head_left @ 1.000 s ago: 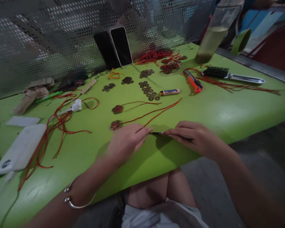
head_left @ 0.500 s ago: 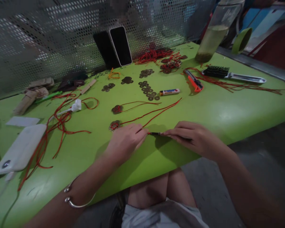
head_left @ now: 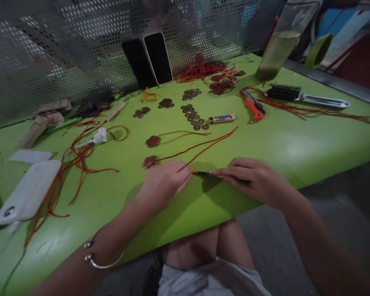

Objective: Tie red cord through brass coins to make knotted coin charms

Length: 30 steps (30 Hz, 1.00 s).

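My left hand [head_left: 166,183] is closed in a pinch near the table's front edge, with a bit of red cord [head_left: 193,173] at its fingertips. My right hand [head_left: 253,176] pinches the other side of a short, thin dark piece [head_left: 202,173] with a pale end, which spans the gap between the hands. Its exact kind is too small to make out. Just behind my left hand lies a coin cluster laced with red cord [head_left: 149,163], its two cord tails running right. Another corded coin cluster [head_left: 153,141] rests farther back.
Loose coins [head_left: 193,116] lie mid-table by a lighter [head_left: 222,119]. An orange utility knife [head_left: 255,106], a brush [head_left: 285,92] and a bottle of liquid [head_left: 274,53] are at right. A phone [head_left: 158,57] leans at the back. Red cords [head_left: 80,158] and a white power bank [head_left: 27,193] lie left.
The view has shifted slightly. Both hands keep almost the same place and the same pinch on the dark piece and cord.
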### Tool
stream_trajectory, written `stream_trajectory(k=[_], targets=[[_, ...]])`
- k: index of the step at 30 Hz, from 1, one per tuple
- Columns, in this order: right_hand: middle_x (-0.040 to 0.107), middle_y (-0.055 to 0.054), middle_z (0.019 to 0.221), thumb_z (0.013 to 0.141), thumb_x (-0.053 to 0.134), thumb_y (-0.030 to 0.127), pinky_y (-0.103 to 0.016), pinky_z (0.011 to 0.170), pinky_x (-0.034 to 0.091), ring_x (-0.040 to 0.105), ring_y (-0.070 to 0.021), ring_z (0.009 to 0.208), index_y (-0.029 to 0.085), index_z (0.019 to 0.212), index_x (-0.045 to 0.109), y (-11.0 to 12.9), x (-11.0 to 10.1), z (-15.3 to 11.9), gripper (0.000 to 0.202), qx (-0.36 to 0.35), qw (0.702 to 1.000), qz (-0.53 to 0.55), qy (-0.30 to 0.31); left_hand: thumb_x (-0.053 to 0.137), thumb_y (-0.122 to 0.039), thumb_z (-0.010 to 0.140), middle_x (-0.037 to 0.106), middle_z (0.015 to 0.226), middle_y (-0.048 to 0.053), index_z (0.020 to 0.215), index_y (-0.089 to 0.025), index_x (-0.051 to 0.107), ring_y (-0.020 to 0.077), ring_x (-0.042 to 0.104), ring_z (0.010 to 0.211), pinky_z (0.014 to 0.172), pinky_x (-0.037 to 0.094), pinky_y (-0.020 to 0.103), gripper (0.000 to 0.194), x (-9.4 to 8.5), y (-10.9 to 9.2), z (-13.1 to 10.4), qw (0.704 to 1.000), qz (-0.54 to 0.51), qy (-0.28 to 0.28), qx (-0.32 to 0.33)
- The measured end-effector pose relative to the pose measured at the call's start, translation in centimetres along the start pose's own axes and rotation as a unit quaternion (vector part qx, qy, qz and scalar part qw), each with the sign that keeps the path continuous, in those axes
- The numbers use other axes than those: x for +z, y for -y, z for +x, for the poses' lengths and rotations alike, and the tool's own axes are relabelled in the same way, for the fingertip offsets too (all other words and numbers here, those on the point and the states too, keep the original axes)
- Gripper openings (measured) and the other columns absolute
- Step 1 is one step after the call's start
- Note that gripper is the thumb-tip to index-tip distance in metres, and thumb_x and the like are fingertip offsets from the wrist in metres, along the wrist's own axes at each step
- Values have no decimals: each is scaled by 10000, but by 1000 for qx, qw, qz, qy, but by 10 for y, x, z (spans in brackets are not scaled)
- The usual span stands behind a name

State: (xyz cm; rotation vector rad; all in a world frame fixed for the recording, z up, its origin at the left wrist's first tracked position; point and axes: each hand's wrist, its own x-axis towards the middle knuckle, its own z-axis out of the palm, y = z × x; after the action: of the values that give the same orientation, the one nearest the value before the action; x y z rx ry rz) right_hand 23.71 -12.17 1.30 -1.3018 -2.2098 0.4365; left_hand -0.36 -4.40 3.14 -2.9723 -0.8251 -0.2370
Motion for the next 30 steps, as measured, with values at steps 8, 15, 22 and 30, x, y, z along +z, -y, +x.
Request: stream_trajectory(k=[8,15,22,30], targets=[[605,-54,866,939,422,251,-245,690,442,569,-140,768,249,1157,612,0,0,1,289,3,1000,-7,10,480,-250,905,636,738,37,881,-171,656,171,583,705,576,410,280,194,-2,-1,0,1000,0,13,-6],[600,-52,866,937,429,244,-243,690,433,566,-142,776,246,1153,612,1,1,2,283,8,1000,-2,15,479,-258,907,634,733,35,863,-169,654,170,579,699,572,405,278,201,-2,-1,1,1000,3,12,-8],[602,-45,893,928,439,210,-222,690,432,577,-128,786,255,1160,604,-2,1,-1,289,10,999,35,-6,469,-261,911,637,742,34,883,-172,662,176,592,710,584,426,289,214,-2,-2,0,1000,-5,18,-14],[600,-38,905,923,454,198,-231,701,433,572,-128,797,262,1165,598,0,2,-1,289,7,1000,29,-2,499,-244,891,660,770,43,878,-162,667,183,600,719,598,442,293,188,-2,-1,0,999,-31,-3,-19]])
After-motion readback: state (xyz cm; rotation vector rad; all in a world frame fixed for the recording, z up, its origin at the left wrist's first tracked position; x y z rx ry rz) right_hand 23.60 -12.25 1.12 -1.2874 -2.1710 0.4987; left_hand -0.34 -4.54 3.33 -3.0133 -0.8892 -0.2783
